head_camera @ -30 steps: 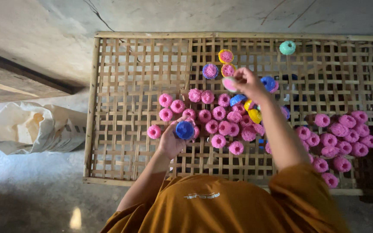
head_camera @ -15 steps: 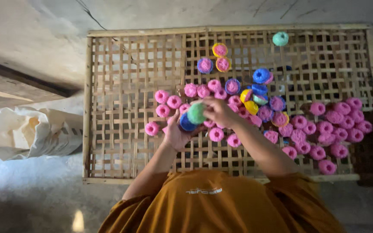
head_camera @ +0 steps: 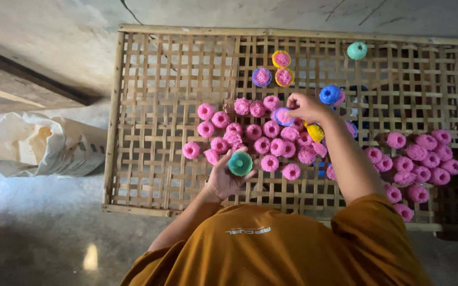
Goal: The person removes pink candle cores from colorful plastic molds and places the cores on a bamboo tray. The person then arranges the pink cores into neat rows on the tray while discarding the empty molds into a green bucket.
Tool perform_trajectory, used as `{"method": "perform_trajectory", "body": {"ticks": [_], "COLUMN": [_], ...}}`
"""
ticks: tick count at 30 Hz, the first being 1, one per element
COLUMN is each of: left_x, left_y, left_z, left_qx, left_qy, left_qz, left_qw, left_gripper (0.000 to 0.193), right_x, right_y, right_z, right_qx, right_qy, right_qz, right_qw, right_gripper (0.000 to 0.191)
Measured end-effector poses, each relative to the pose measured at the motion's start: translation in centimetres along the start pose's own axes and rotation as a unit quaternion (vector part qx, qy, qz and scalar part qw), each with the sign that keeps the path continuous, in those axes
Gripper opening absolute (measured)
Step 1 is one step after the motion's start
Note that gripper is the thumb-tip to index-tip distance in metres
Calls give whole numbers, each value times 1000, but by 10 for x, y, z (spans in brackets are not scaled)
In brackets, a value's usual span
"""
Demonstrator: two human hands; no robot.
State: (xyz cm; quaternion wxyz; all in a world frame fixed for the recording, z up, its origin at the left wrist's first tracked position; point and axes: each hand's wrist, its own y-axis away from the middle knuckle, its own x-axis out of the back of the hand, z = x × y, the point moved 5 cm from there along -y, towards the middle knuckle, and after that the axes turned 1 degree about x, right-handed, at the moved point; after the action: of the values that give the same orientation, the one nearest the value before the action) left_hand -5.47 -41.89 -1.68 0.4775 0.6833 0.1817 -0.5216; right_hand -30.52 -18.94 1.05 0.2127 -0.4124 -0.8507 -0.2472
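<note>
My left hand (head_camera: 223,177) is closed around a small green cup (head_camera: 240,163), fingers wrapped on its sides, open top facing up, held just above the near part of the woven bamboo tray (head_camera: 149,106). My right hand (head_camera: 304,107) reaches further out and pinches a pink cake in a pale blue cup (head_camera: 282,116) between fingertips, right at the far edge of the pile of pink cakes (head_camera: 261,139) lying in the middle of the tray. Yellow cup (head_camera: 315,132) sits just under my right wrist, touching the pile. Blue cup (head_camera: 329,95) is just beyond my right hand. Further back, three filled cups close together: one purple (head_camera: 261,77), two yellow (head_camera: 281,59). A teal cup (head_camera: 357,51) stands alone near the far right corner. Second heap of pink cakes (head_camera: 425,159) lies on the right side of the tray, well apart from the first. White sack (head_camera: 38,145) lies on the floor to the left of the tray. Orange shirt (head_camera: 276,249) fills the bottom of the view.
</note>
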Motion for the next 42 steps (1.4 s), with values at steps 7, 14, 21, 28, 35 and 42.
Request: {"method": "perform_trajectory", "body": {"ticks": [7, 14, 21, 28, 35, 42], "left_x": [3, -7, 1, -1, -3, 12], "left_y": [-26, -56, -59, -31, -3, -23], "left_z": [14, 36, 29, 33, 50, 50], "left_qx": [-20, -87, -25, -7, -57, -96], "left_qy": [-20, 9, -6, -28, -5, 9], "left_qz": [57, 36, -18, -131, -131, -51], "left_qw": [998, 996, 999, 991, 990, 994], "left_gripper": [53, 47, 53, 54, 56, 52], "right_x": [0, -37, -72, -4, -13, -15], "right_y": [26, 44, 5, -86, -120, -71], "right_z": [-15, -26, -56, -72, -68, -71], "right_qx": [-27, 92, 66, 128, 2, 78], "right_qy": [239, -341, -268, 236, 183, -16], "right_qz": [280, 222, -158, 298, 91, 280], "right_qw": [930, 909, 948, 916, 979, 957], "right_gripper": [90, 54, 40, 13, 26, 62]}}
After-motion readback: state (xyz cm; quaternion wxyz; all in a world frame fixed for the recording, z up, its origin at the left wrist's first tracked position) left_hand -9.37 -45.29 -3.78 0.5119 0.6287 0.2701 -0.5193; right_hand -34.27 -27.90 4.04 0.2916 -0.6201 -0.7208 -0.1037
